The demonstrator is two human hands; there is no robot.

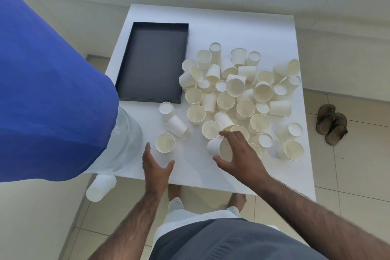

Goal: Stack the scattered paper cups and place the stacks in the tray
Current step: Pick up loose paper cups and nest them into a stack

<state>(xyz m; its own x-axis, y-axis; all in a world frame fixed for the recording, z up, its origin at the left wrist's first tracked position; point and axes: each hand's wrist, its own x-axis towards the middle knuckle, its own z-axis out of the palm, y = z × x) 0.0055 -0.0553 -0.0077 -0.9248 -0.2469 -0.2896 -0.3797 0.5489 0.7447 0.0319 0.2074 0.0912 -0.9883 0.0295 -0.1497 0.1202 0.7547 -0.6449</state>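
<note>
One black rectangular tray [152, 59] is seen on the white table [211, 27], toward the upper left of the tabletop, with its long side running away from the viewer. To the right of it, around the centre of the frame, a heap of white paper cups [235, 86] is spread; roughly three dozen can be counted, upright, inverted and on their sides, though overlap prevents an exact figure. Three more cups are set apart below the tray's near right corner: one inverted cup [167, 108], one tipped cup [176, 125] touching it, and one upright cup [165, 143] nearest the front edge. The left hand [155, 167] is held just below that upright cup, fingers straight and thumb spread wide, with nothing held. The right hand [240, 154] is placed at the lower edge of the heap, its fingers and thumb curled around one sideways cup [214, 146]. One fallen cup [100, 187] lies on the floor at lower left, beneath a clear water bottle [126, 139]. Blue fabric [52, 80] fills the left of the frame, and one pair of sandals [331, 124] is seen on the tiles at right.
</note>
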